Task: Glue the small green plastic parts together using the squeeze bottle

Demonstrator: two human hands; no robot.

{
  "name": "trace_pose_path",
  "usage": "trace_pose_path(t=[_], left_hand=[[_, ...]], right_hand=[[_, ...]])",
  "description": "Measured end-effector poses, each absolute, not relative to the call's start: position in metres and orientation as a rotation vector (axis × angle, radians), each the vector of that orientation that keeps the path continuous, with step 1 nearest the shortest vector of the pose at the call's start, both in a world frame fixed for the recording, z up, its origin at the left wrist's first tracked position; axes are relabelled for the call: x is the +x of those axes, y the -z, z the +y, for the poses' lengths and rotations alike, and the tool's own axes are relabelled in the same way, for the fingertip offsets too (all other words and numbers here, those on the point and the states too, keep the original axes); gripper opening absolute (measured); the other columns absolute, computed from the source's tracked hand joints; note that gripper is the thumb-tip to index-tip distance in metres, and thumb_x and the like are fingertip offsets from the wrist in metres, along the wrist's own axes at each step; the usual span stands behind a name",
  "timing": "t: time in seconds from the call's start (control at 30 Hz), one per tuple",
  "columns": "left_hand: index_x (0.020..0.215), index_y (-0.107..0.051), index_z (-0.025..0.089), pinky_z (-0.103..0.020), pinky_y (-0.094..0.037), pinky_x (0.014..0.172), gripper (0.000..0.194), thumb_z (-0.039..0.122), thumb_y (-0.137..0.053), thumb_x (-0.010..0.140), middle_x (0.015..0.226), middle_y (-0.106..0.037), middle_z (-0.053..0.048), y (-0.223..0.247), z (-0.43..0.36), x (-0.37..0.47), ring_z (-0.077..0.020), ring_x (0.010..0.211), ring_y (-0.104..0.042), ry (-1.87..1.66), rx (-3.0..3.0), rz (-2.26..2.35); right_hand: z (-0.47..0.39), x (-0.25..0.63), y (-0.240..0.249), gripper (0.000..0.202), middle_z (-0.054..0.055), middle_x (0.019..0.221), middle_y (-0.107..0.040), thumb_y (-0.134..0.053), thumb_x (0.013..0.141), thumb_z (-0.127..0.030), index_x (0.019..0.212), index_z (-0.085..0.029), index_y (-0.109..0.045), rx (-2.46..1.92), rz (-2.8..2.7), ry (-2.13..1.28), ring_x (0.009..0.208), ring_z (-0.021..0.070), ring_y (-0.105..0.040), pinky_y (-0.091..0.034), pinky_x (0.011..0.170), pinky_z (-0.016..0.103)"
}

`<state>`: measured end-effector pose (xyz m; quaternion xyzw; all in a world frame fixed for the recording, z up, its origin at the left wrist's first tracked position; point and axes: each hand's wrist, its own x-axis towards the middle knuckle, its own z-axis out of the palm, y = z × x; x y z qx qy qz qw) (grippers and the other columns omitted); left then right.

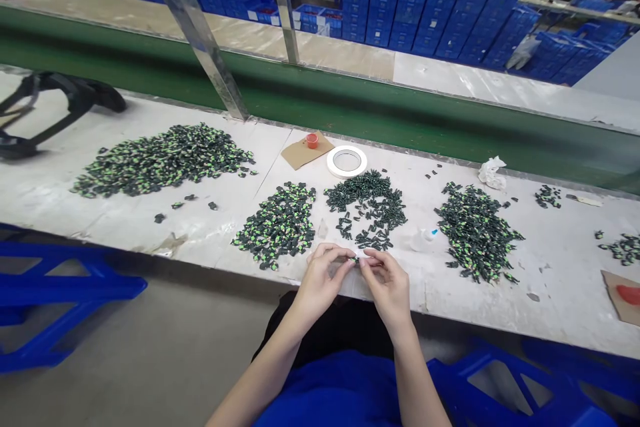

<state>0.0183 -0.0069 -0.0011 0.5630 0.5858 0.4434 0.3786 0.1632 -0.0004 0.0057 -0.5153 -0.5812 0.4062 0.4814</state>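
My left hand (326, 272) and my right hand (386, 275) meet above the front edge of the table, both closed in a pinch. Between their fingertips is a small dark part (356, 259) with a bit of green, mostly covered by the fingers. Just beyond them lies a pile of plain dark small parts (383, 207). Left of my left hand is a pile of dark parts with green marks (277, 223). To the right of my right hand are a clear small bottle with a blue tip (424, 239) and another pile of green-marked parts (477, 233).
A white tape roll (330, 163) and a red cap (312, 140) on cardboard (299, 155) lie behind the piles. A larger pile (170, 160) spreads at left, near a black frame (65, 110). Crumpled tissue (492, 172) sits at right. Blue stools (65, 280) stand below, and a metal post (200, 40) rises behind.
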Motion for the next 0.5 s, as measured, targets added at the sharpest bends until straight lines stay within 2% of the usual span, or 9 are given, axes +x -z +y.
trace_pose_path(t=[0.17,0.4,0.5], left_hand=[[0.089,-0.07,0.022,-0.034,-0.053,0.086,0.012,0.028,-0.061,0.082,0.092,-0.063,-0.005,-0.007,-0.01,0.018,-0.0183,0.091,-0.064,-1.176,1.401,1.4],[0.09,-0.069,0.024,-0.037,-0.048,0.09,0.011,0.023,-0.06,0.084,0.091,-0.063,-0.005,-0.026,-0.016,0.018,-0.0206,0.094,-0.062,-1.092,1.551,1.404],[0.09,-0.068,0.024,-0.037,-0.046,0.091,0.011,0.022,-0.058,0.084,0.091,-0.064,-0.005,-0.034,-0.018,0.019,-0.021,0.095,-0.061,-1.066,1.614,1.424]], right_hand=[[-0.002,0.168,-0.014,0.017,0.004,0.08,-0.069,-0.065,0.082,-0.027,0.097,-0.021,-0.068,-1.214,-1.485,-0.957,0.069,0.0151,-0.068,-0.06,0.066,0.027],[-0.005,0.178,-0.028,0.021,0.006,0.087,-0.075,-0.069,0.079,-0.03,0.097,-0.019,-0.072,-1.182,-1.445,-1.138,0.077,0.0195,-0.072,-0.062,0.074,0.032],[-0.007,0.181,-0.031,0.028,0.006,0.089,-0.076,-0.071,0.077,-0.03,0.102,-0.019,-0.071,-1.203,-1.423,-1.166,0.076,0.0199,-0.073,-0.062,0.076,0.034]])
